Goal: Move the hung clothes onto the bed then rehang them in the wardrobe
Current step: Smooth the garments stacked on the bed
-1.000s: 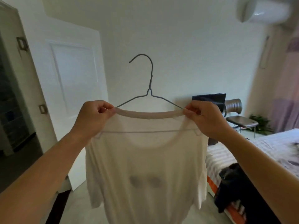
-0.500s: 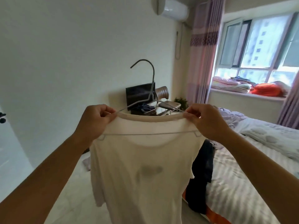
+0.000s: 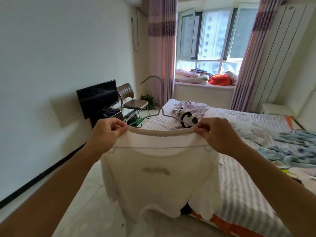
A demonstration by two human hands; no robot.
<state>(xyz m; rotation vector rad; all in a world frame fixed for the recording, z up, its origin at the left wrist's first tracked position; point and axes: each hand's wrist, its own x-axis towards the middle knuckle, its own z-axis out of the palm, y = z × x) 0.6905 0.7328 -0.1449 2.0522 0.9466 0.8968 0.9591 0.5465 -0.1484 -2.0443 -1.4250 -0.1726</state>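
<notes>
Bedroom, bed (image 3: 239, 168) ahead. My left hand (image 3: 109, 132) and right hand (image 3: 217, 134) pinch the shirt (image 3: 159, 182) collar on its hanger (image 3: 160, 117); next I'd lay it on the bed.

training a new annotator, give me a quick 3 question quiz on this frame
1. True or false: the white t-shirt is on a wire hanger.
2. Where do the left hand and right hand pinch the shirt? A) hem B) collar ends C) sleeves
3. What dark object stands against the wall beside the brown chair?

Key: 1 true; 2 B; 3 a television
</notes>
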